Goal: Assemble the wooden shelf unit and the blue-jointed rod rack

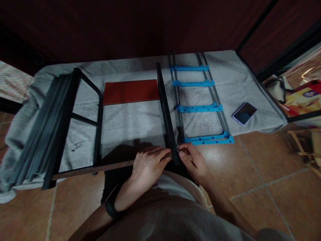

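My left hand (149, 164) is closed around the right end of a narrow brown board (95, 170), its fingers against the inner side of an upright black metal frame (166, 110). On the outer side of that frame's near end, my right hand (194, 163) pinches something small that the fingers mostly hide. The brown board spans the near side to a second black frame (65, 129) at the left. Between the two frames, farther back, lies a reddish-orange board (130, 92). Two thin metal pieces (78, 144), perhaps screws or keys, lie inside the left frame.
Grey tubes (46, 124) lie bundled at the left on the grey cloth (250, 77). Right of the frame, blue crossbars (199, 108) join thin dark rods. A phone (244, 113) lies farther right. A dark red panel (140, 30) stands behind, and tiled floor shows in front.
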Tool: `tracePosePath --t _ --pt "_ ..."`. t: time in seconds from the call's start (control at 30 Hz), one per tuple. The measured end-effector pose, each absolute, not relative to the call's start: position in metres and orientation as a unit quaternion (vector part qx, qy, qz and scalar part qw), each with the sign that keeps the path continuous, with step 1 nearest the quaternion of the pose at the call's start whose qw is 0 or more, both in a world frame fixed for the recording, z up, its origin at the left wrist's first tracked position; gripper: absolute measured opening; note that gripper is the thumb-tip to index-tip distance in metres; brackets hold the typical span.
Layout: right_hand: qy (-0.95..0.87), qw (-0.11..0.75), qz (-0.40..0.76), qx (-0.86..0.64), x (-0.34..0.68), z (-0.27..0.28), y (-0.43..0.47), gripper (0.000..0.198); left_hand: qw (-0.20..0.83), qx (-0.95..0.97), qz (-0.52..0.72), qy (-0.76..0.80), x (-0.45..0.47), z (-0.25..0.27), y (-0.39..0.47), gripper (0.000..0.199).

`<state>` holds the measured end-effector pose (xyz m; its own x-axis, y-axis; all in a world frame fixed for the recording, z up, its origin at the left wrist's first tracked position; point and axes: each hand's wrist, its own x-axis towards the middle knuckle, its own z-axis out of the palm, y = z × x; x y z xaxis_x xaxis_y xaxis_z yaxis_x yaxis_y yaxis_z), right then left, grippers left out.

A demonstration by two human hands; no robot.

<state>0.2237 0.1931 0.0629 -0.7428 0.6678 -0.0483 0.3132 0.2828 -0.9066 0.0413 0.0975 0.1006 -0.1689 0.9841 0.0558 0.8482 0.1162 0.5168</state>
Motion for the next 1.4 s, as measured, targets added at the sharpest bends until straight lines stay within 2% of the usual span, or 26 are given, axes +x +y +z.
tracePosePath --t 0.13,0.3,0.6,0.8,1.07,1.3,1.4 --pt "-0.796 0.183 0.497 -0.293 0.220 0.060 0.195 0.019 0.154 0.625 0.224 0.732 0.041 0.101 0.097 0.014" --pt "-0.805 0.144 0.467 -0.336 0.215 0.054 0.194 0.030 0.156 0.628 0.226 0.728 0.041 0.101 0.097 0.014" --pt "-0.772 0.156 0.547 -0.284 0.227 0.058 0.198 0.019 0.151 0.626 0.235 0.728 0.041 0.099 0.097 0.013" --pt "-0.800 0.142 0.488 -0.318 0.219 0.052 0.193 0.027 0.153 0.624 0.233 0.730 0.042 0.100 0.097 0.014" --pt "-0.777 0.143 0.546 -0.279 0.225 0.058 0.198 0.022 0.159 0.622 0.236 0.730 0.041 0.098 0.097 0.013" --pt "-0.780 0.115 0.532 -0.309 0.218 0.052 0.198 0.033 0.167 0.619 0.223 0.735 0.041 0.099 0.096 0.013" --pt "-0.766 0.121 0.548 -0.315 0.220 0.052 0.195 0.030 0.164 0.615 0.224 0.738 0.042 0.100 0.096 0.013"
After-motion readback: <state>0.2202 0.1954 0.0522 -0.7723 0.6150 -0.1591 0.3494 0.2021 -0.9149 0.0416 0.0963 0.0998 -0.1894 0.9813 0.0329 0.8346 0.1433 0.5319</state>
